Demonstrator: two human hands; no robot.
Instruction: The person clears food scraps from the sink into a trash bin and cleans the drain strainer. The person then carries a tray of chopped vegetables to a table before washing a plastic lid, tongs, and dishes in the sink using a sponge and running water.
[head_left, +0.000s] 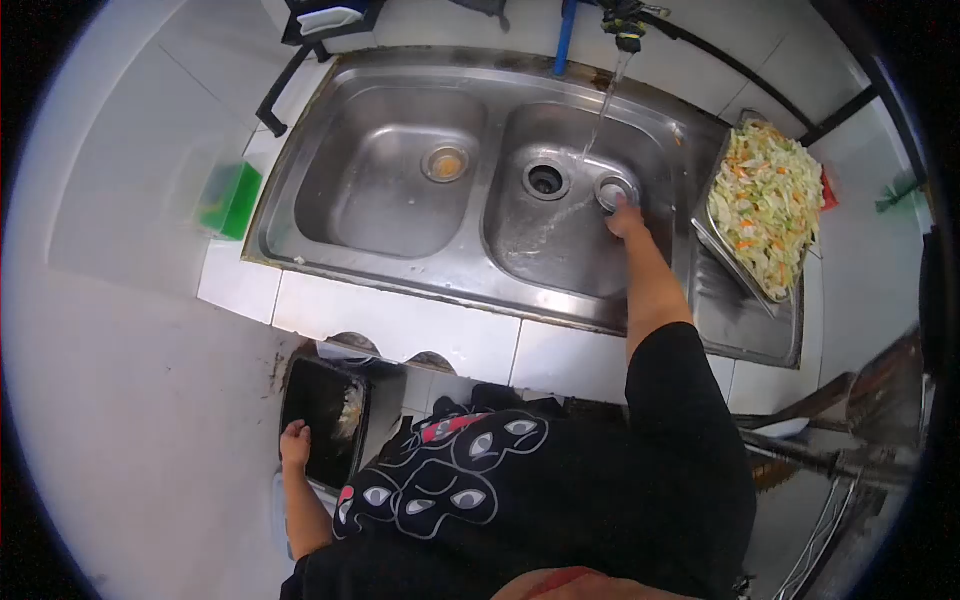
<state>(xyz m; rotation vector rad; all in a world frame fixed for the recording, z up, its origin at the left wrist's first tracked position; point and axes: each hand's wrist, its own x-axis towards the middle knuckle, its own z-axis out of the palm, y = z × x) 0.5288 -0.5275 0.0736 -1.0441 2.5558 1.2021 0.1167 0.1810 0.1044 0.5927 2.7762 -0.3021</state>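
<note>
**Running water (607, 98) beside a strainer (604, 187)**

Our right hand (624, 215) is clamped on the strainer, inside the right basin (530, 250), just beside the drain (546, 180); our left hand (295, 442) hangs near the black bin (320, 395), and we cannot tell whether its fingers are apart or together; chopped vegetables (765, 200) fill a tray (737, 264) on our right.

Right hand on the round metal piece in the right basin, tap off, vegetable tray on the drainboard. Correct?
Not the tap: it's on, with water running into the right basin in the head view. The rest stands: right hand on the round metal piece, vegetable tray on the drainboard.
</note>
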